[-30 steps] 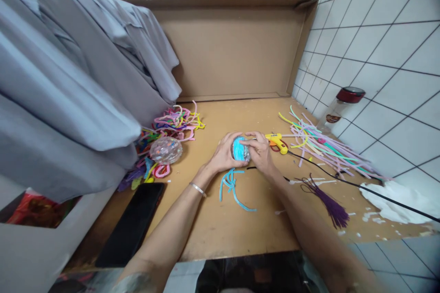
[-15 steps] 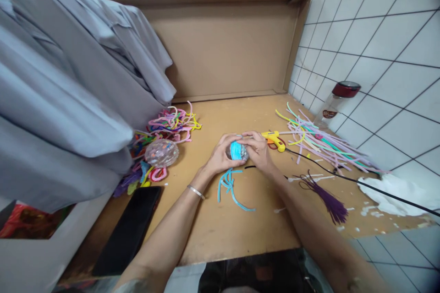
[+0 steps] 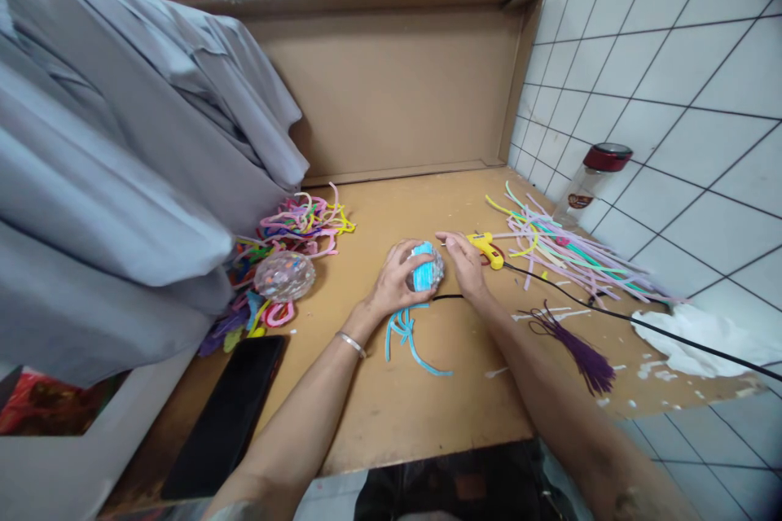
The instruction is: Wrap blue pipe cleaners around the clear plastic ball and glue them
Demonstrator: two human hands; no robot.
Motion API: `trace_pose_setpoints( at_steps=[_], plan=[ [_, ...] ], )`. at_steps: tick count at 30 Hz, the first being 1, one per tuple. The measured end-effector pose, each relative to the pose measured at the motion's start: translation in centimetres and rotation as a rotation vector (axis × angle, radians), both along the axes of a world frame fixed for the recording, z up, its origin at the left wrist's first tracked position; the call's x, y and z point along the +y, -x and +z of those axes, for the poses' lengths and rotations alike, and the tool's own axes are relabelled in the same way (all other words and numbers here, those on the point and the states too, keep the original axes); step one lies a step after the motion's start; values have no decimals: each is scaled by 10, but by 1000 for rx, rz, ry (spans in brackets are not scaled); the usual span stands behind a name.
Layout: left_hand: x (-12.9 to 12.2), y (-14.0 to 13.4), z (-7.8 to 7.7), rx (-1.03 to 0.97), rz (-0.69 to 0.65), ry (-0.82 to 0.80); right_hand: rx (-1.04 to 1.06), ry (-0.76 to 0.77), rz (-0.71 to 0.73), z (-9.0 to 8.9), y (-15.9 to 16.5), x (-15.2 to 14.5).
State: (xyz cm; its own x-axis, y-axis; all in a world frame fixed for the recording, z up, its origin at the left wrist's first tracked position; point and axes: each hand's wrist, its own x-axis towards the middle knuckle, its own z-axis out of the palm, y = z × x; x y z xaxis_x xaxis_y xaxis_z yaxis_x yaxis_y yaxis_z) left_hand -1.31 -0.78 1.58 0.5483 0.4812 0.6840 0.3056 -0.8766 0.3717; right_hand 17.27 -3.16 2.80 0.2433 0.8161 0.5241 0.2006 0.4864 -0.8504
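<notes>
yellow glue gun [image 3: 487, 248] (corded) lies beside the right hand [image 3: 466, 264].

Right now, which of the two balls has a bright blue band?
The ball held in the left hand. The see-through ball by the colourful pile shows no such band, only small coloured specks.

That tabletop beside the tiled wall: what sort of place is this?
Probably a small craft workspace, perhaps at home: a corded yellow glue gun, colourful stems in a tangle, and a blue-banded ball in the left hand.
</notes>
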Motion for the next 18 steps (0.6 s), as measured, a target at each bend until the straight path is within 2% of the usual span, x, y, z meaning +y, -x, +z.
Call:
trace_pose_setpoints(
  at_steps=[4,7,12,18],
  plan=[
    [7,-2,-8,104,68,-147,56,36,-20,-12,1,7],
    [11,-2,-15,154,77,-179,54,31,-46,-13,2,16],
    [10,2,-24,92,91,-216,-57,23,-27,-10,8,25],
    [12,4,-31,33,48,-238,-169,-20,-25,-11,12,20]
  ],
)
